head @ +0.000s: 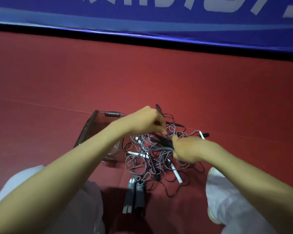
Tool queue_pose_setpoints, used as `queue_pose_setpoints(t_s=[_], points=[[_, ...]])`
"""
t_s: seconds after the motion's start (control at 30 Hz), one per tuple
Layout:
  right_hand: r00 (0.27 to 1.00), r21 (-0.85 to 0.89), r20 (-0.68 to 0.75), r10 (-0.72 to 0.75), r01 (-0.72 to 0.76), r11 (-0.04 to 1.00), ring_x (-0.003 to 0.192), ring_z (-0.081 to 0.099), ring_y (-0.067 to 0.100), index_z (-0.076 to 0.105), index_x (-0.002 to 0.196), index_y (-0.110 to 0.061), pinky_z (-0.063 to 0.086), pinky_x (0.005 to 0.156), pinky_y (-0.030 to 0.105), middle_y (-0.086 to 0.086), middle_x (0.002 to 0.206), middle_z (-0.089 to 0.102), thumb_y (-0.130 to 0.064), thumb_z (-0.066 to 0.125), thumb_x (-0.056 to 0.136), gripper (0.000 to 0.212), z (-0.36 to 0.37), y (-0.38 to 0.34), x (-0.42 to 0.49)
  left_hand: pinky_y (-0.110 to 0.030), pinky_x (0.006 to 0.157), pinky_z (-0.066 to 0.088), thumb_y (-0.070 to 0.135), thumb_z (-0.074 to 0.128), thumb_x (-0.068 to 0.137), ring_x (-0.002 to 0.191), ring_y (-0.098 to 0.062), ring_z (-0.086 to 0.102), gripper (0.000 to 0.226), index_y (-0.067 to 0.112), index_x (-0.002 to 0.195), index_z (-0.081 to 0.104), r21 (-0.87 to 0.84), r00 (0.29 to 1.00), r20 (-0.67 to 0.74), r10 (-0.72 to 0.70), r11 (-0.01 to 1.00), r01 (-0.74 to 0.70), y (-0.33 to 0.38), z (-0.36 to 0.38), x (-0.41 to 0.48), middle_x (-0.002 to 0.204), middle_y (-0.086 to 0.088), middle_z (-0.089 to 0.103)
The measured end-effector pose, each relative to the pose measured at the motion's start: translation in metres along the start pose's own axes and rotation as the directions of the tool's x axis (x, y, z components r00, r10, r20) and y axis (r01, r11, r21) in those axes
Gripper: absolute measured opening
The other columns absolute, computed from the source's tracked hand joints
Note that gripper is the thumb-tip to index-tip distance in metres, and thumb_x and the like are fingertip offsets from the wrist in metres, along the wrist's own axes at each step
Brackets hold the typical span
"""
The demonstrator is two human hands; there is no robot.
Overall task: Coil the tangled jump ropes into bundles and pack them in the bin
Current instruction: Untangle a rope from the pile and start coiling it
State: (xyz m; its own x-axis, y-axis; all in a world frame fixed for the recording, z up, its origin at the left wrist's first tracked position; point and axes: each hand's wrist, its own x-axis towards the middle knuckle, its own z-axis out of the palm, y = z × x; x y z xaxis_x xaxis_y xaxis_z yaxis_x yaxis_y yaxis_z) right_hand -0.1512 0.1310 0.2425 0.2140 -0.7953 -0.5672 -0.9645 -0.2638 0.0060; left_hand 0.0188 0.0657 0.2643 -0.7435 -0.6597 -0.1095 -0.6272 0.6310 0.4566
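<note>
Your R hand (188, 148) grips a dark bunch from the rope tangle (147, 156); L hand (146, 121) pinches a strand. Bin (91, 123) sits just left of it.

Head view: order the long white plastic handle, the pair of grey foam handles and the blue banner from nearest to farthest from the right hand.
From the right hand:
1. Long white plastic handle, just below, in the tangle.
2. Pair of grey foam handles, lower left, between the knees.
3. Blue banner, far behind.
</note>
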Motion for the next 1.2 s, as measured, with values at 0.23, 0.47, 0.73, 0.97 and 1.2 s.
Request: queue_pose_setpoints(t_s=[0.23,0.47,0.73,0.97,1.2], points=[[0.874,0.185,-0.441,0.203,-0.133,0.974,0.101,0.061,0.04,0.016,0.144,-0.002,0.035,0.069,0.039,0.019,0.116,0.063,-0.027,0.035,0.104,0.052,-0.029,0.023,0.009,-0.023,0.042,0.036,0.011,0.059,0.095,0.039,-0.011,0.044,0.022,0.014,0.082,0.04,-0.763,0.945,-0.209,-0.25,0.647,0.002,0.032,0.033,0.007,0.055,-0.002,0.054],[0.774,0.217,-0.604,0.189,-0.068,0.974,0.091,0.063,0.037,0.013,0.146,-0.003,0.035,0.065,0.038,0.014,0.102,0.066,-0.027,0.039,0.102,0.056,-0.039,0.022,0.005,-0.017,0.039,0.02,0.039,0.038,0.102,0.041,-0.006,0.023,0.038,0.014,0.085,0.061,-0.958,0.951,0.11,-0.29,0.225,0.18,0.037,0.02,0.008,0.052,0.005,0.046],[0.783,0.588,-0.591,0.191,0.257,0.767,0.068,0.051,0.018,0.032,0.129,-0.016,0.032,0.059,0.031,-0.001,0.085,0.055,-0.016,0.047,0.096,0.036,-0.048,0.02,-0.007,-0.017,0.043,0.021,0.037,0.057,0.086,0.045,-0.007,0.026,0.027,0.013,0.075,0.066,-0.93,0.988,-0.06,-0.145,0.368,-0.002,0.03,0.009,0.002,0.053,0.003,0.044],[0.852,0.807,-0.514,-0.094,0.518,0.285,0.052,0.038,0.006,0.04,0.106,-0.021,0.03,0.047,0.023,0.003,0.075,0.048,-0.011,0.047,0.1,0.014,-0.048,0.015,-0.025,-0.02,0.047,0.014,0.029,0.064,0.076,0.046,-0.007,0.027,0.019,0.013,0.079,0.055,-0.939,0.971,-0.125,-0.205,0.34,-0.05,0.012,0.001,0.004,0.052,0.005,0.05],[0.839,0.847,-0.532,0.113,0.53,0.052,0.04,0.034,0.002,0.046,0.09,-0.02,0.021,0.036,0.014,0.0,0.06,0.045,-0.033,0.043,0.1,0.017,-0.048,0.006,-0.022,-0.02,0.047,0.02,0.019,0.065,0.076,0.044,-0.006,0.031,0.015,0.014,0.085,0.055,-0.965,0.968,-0.158,-0.196,0.236,-0.11,0.019,0.01,0.006,0.057,0.001,0.056]])
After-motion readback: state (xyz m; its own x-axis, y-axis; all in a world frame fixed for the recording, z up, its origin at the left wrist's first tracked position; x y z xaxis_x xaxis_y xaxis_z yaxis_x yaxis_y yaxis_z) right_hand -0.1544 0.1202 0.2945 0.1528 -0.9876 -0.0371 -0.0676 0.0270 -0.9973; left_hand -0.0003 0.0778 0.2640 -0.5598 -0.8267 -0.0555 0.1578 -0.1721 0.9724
